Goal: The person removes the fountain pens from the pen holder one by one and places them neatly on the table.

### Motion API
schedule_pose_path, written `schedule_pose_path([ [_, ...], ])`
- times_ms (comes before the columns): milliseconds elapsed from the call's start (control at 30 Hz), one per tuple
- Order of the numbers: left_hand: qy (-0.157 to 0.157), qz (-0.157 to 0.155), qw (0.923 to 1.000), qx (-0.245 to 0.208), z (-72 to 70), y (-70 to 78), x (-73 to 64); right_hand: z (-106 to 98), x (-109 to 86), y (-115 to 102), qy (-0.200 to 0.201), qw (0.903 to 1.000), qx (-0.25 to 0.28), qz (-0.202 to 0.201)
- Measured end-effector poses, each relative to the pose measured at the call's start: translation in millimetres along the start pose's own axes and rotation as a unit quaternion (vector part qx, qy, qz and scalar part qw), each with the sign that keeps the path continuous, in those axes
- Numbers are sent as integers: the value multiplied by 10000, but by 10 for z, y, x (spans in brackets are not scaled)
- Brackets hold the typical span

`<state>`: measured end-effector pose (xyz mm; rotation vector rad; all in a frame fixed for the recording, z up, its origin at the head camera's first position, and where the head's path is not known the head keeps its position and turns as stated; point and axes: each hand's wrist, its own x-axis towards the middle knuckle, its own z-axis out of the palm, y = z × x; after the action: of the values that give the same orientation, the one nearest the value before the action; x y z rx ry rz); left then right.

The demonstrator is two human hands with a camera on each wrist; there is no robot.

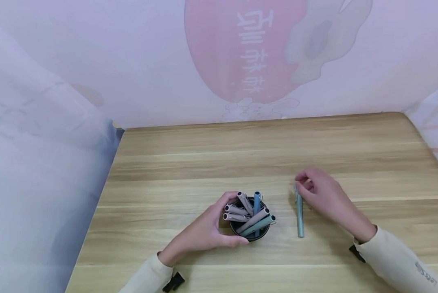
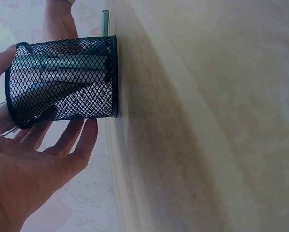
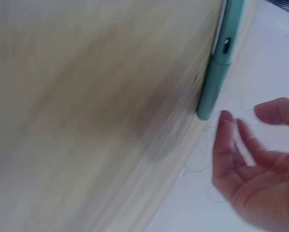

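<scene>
My left hand [image 1: 208,230] grips a round black mesh pen holder [image 2: 62,79] from the left, thumb at the near side and fingers round the far side. Several capped pens lean in the holder: greyish-mauve pens [image 1: 236,217], a blue pen [image 1: 257,200] and a green pen [image 1: 261,224]. To the right of the holder, another green pen [image 1: 300,219] lies on the table, its clip end pointing away from me. Close over that end hovers my right hand [image 1: 321,195], fingers loosely bent. In the right wrist view, the fingertips [image 3: 225,118] hold nothing.
The wooden table [image 1: 189,162] has wavy grain. A pale printed cloth [image 1: 149,61] with a pink shape, white characters and cartoon animals hangs behind it. More cloth [image 1: 39,183] hangs along the left edge. Black straps [image 1: 174,281] show at both wrists.
</scene>
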<state>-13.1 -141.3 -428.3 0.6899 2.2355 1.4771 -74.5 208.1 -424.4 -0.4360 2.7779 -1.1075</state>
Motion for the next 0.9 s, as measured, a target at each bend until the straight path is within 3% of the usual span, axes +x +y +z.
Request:
schedule_pose_path([
  [167, 0, -11, 10000, -5, -3, -6, -10, 107, -100, -109, 41, 9949, 676, -745],
  [267, -2, 22, 10000, -74, -4, -9, 2, 152, -138, -190, -12, 9889, 1117, -980],
  [533, 26, 9, 10000, -58, 13, -19, -2, 176, -307, -407, -85, 9774, 1906, -915],
  [700, 24, 127, 9997, -213, 30, -25, -27, 202, -393, -499, -50, 9745, 1907, -1181],
  [900, 47, 49, 9996, -265, 9, 5, -15, 273, -443, -602, 44, 9774, 1925, -877],
])
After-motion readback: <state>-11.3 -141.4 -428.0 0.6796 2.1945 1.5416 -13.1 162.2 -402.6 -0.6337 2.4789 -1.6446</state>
